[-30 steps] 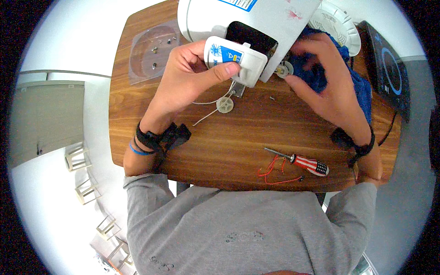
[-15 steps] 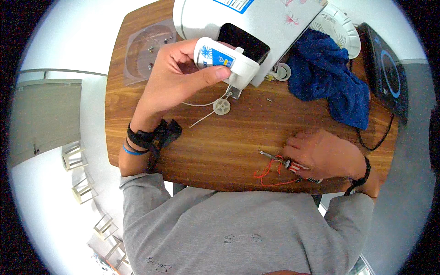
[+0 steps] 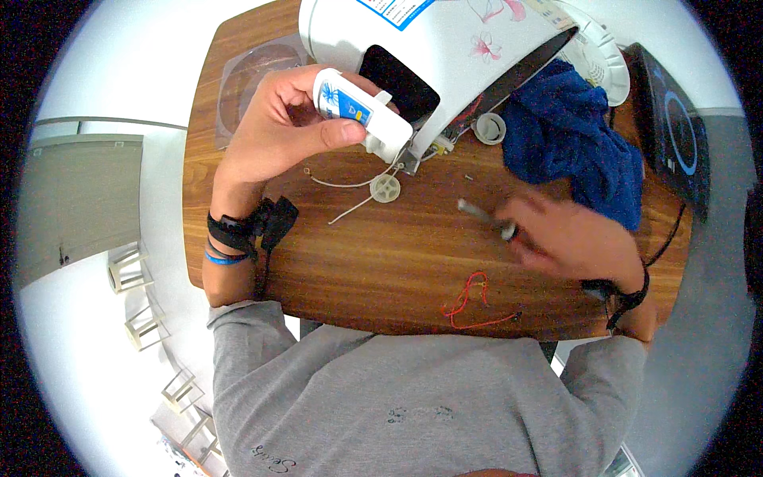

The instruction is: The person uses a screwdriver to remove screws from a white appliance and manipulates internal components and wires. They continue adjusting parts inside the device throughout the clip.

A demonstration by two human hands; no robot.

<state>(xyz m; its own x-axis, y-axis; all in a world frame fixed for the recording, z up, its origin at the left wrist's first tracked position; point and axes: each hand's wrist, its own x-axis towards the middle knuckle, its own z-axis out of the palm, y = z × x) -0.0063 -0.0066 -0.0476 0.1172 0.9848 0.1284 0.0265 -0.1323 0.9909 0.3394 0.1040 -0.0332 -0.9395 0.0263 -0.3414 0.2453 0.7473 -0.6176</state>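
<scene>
In my left hand [image 3: 274, 131] is a white plastic panel [image 3: 389, 133] with a blue printed label, pinched with the thumb on its face. Behind it lies a white appliance housing [image 3: 453, 71] with pink flowers and a dark rectangular opening. My right hand [image 3: 568, 238], smeared by motion, is closed round a screwdriver [image 3: 477, 211], whose shaft points left toward the panel. Below the panel are a small metal bracket [image 3: 409, 163], a pale spoked disc [image 3: 386, 188] and thin white wires [image 3: 342, 183]. Red wires [image 3: 477, 298] lie near the table's front edge.
A dark blue cloth [image 3: 572, 147] is bunched at the right, beside a white plastic ring [image 3: 488, 128]. Behind it stands a white perforated basket [image 3: 608, 67]. A black cooktop [image 3: 675, 135] rests on the far right. A clear plastic tray [image 3: 238, 75] is at the back left.
My right hand has lifted the screwdriver off the table by the red wires and moved it up and away. The panel in my left hand has shifted left; the housing has turned slightly.
</scene>
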